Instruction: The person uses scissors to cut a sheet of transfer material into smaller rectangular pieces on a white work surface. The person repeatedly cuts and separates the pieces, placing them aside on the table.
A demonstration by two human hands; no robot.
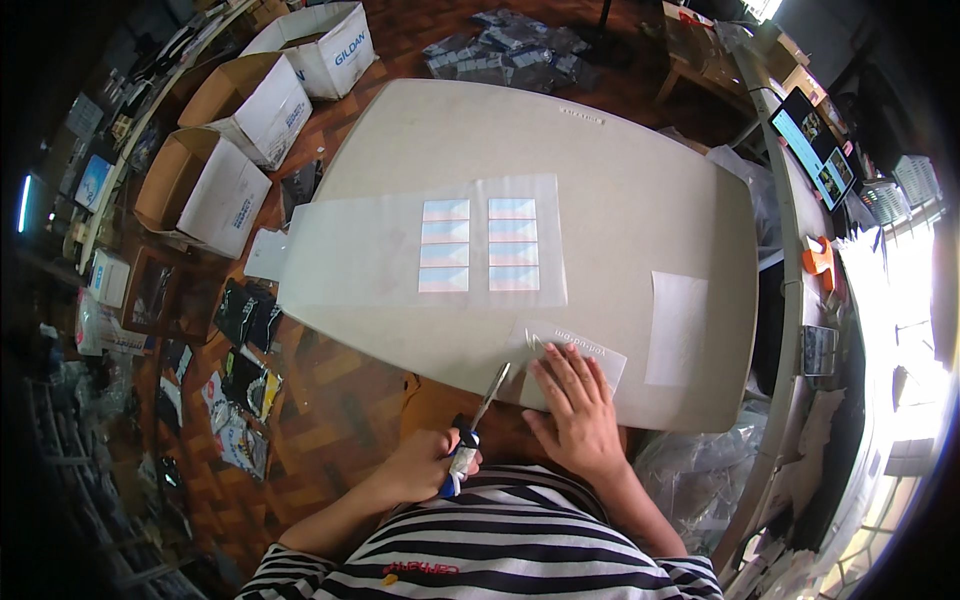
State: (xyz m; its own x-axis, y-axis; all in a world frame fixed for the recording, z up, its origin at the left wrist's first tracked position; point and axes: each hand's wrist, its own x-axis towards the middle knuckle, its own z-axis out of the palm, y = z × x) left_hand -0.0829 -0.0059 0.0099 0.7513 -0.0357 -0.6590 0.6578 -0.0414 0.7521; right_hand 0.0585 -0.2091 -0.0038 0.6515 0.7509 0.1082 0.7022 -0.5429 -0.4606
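Observation:
My left hand (422, 466) is closed round the handles of a pair of scissors (490, 393), just off the table's near edge. The handles look blue and whitish, and the blades point up and away. My right hand (582, 425) lies with fingers spread on a small translucent sheet (612, 366) with white lettering, at the near edge of the pale table (620, 190). Part of that sheet is hidden under the fingers. Farther off lies a large translucent film (345, 250). On it are two columns of printed flag-like panels (445, 246) in light blue, white and pink.
A blank white sheet (676, 328) lies on the table's right side. Open white cartons (235, 190) stand at the left on the wooden floor. Plastic-wrapped packets (510, 50) are heaped beyond the table. A side bench at the right holds a screen (812, 147) and an orange tool (820, 262).

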